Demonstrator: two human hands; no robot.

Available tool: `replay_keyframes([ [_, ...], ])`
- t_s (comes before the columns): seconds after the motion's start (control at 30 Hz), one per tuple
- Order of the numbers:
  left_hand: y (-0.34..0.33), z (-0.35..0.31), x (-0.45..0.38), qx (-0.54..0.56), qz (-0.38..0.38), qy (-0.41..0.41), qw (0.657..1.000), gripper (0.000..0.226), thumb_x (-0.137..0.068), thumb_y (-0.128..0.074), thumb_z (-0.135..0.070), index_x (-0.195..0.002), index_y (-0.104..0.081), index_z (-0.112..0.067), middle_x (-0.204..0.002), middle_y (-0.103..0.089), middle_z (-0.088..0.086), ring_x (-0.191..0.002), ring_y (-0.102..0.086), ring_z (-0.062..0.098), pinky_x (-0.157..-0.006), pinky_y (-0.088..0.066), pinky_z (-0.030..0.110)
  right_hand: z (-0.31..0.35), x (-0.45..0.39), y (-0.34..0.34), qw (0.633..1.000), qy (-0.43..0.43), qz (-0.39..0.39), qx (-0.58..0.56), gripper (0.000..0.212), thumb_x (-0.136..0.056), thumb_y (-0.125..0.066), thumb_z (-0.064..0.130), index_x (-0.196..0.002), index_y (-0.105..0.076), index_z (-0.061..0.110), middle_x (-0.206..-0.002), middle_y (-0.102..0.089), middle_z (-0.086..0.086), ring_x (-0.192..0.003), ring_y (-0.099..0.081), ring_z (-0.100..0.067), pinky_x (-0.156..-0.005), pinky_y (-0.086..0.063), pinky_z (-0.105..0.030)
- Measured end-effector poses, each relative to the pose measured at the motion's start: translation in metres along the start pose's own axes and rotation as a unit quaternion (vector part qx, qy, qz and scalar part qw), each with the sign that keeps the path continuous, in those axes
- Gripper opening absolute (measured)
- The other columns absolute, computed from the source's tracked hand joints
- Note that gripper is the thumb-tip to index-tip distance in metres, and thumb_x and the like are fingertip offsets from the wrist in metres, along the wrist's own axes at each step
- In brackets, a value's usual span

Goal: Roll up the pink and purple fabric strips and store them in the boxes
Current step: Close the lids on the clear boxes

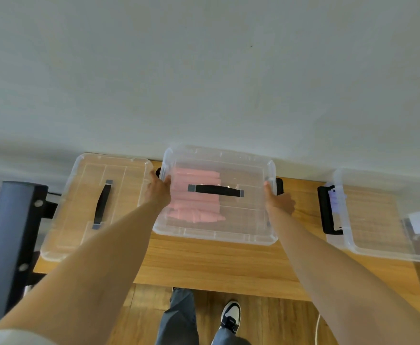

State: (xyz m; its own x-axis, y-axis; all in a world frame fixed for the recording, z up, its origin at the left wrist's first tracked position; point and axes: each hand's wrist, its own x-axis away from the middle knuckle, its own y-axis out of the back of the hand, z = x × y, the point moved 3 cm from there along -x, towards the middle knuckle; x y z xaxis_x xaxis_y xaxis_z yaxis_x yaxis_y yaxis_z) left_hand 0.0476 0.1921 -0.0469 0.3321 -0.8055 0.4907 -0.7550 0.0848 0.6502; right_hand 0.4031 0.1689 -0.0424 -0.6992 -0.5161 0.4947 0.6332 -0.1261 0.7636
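1. The counter (204, 265) carries three clear containers.
2. The middle box (215, 235), lidded, holds the rolled pink strips (196, 195) (pink looks done).
3. Left hand (158, 191) and right hand (277, 201) clasp its sides.
4. No purple strips are visible.

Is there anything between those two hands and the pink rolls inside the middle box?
Yes. The clear plastic lid with a black handle sits over the clear middle box, covering the pink fabric rolls. The left hand and right hand hold the lid's two ends, so neither touches the rolls.
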Motion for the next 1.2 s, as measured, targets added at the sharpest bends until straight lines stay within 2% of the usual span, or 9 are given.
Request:
replay_keyframes([
  [0.17,-0.001,0.000,-0.002,0.005,0.007,0.035,0.999,0.068,-0.108,-0.039,-0.040,-0.158,-0.006,-0.010,-0.143,-0.040,0.031,-0.123,-0.050,0.046,-0.089,-0.046,0.051,0.002,0.009,0.003,0.995,0.072,-0.072,-0.025,0.067,-0.086,-0.056,0.072,-0.124,-0.061,0.017,-0.116,-0.066,-0.008,-0.094,-0.067,-0.032,-0.080,-0.058,-0.046],
  [0.3,-0.002,0.003,-0.006,-0.004,0.011,0.052,0.999,0.070,-0.106,-0.037,-0.048,-0.159,-0.005,-0.015,-0.147,-0.036,0.032,-0.127,-0.047,0.048,-0.100,-0.042,0.057,0.006,0.017,0.007,0.991,0.084,-0.100,-0.036,0.056,-0.093,-0.063,0.057,-0.124,-0.064,0.010,-0.117,-0.070,-0.010,-0.107,-0.066,-0.034,-0.077,-0.046,-0.039],
  [0.37,-0.002,0.003,-0.007,-0.007,0.011,0.052,0.999,0.070,-0.106,-0.036,-0.049,-0.159,-0.005,-0.016,-0.149,-0.035,0.032,-0.130,-0.045,0.048,-0.104,-0.040,0.059,0.007,0.020,0.006,0.986,0.107,-0.124,-0.028,0.045,-0.095,-0.064,0.053,-0.101,-0.068,0.009,-0.094,-0.069,-0.009,-0.090,-0.068,-0.032,-0.066,-0.042,-0.035],
  [0.43,-0.003,0.004,-0.009,-0.015,0.012,0.055,0.998,0.071,-0.106,-0.035,-0.050,-0.159,-0.004,-0.015,-0.149,-0.034,0.032,-0.132,-0.043,0.049,-0.106,-0.039,0.059,0.008,0.019,0.002,0.983,0.125,-0.132,-0.022,0.046,-0.096,-0.064,0.053,-0.073,-0.057,0.014,-0.066,-0.057,-0.004,-0.060,-0.056,-0.024,-0.053,-0.034,-0.028],
  [0.53,-0.002,0.003,-0.010,-0.044,0.011,0.063,0.997,0.074,-0.106,-0.035,-0.050,-0.160,-0.002,-0.011,-0.152,-0.030,0.032,-0.137,-0.037,0.049,-0.112,-0.034,0.059,0.008,0.015,-0.001,0.981,0.131,-0.144,-0.013,0.050,-0.094,-0.065,0.051,-0.064,-0.046,0.016,-0.056,-0.045,0.000,-0.050,-0.039,-0.017,-0.049,-0.026,-0.026],
  [0.63,0.000,0.000,-0.005,-0.097,-0.012,0.069,0.993,0.080,-0.106,-0.036,-0.052,-0.156,-0.006,0.002,-0.156,-0.023,0.030,-0.144,-0.027,0.046,-0.116,-0.028,0.054,0.009,0.015,0.002,0.980,0.136,-0.146,-0.005,0.048,-0.094,-0.065,0.050,-0.065,-0.046,0.017,-0.057,-0.045,0.001,-0.051,-0.040,-0.017,-0.049,-0.024,-0.026],
  [0.73,0.005,-0.005,0.003,-0.100,-0.044,0.081,0.991,0.073,-0.107,-0.035,-0.048,-0.151,-0.018,0.007,-0.148,-0.034,0.028,-0.137,-0.038,0.041,-0.110,-0.036,0.048,0.008,0.015,0.000,0.980,0.138,-0.141,0.002,0.047,-0.095,-0.063,0.050,-0.067,-0.051,0.015,-0.060,-0.053,-0.001,-0.054,-0.048,-0.021,-0.049,-0.029,-0.025],
  [0.9,0.009,-0.008,0.007,-0.101,-0.065,0.028,0.992,0.049,-0.106,-0.045,-0.046,-0.130,-0.044,-0.002,-0.117,-0.064,0.022,-0.106,-0.063,0.040,-0.073,-0.045,0.042,0.008,0.015,0.001,0.979,0.142,-0.148,0.006,0.046,-0.096,-0.062,0.050,-0.071,-0.056,0.013,-0.064,-0.056,-0.003,-0.059,-0.055,-0.024,-0.050,-0.029,-0.025],
  [1.2,0.011,-0.017,0.017,-0.092,-0.124,-0.001,0.988,0.030,-0.104,-0.052,-0.034,-0.119,-0.053,-0.009,-0.101,-0.068,0.016,-0.095,-0.066,0.037,-0.075,-0.055,0.043,0.009,0.018,-0.001,0.975,0.154,-0.163,0.013,0.044,-0.098,-0.060,0.051,-0.077,-0.062,0.012,-0.068,-0.062,-0.004,-0.060,-0.058,-0.023,-0.052,-0.034,-0.025],
])
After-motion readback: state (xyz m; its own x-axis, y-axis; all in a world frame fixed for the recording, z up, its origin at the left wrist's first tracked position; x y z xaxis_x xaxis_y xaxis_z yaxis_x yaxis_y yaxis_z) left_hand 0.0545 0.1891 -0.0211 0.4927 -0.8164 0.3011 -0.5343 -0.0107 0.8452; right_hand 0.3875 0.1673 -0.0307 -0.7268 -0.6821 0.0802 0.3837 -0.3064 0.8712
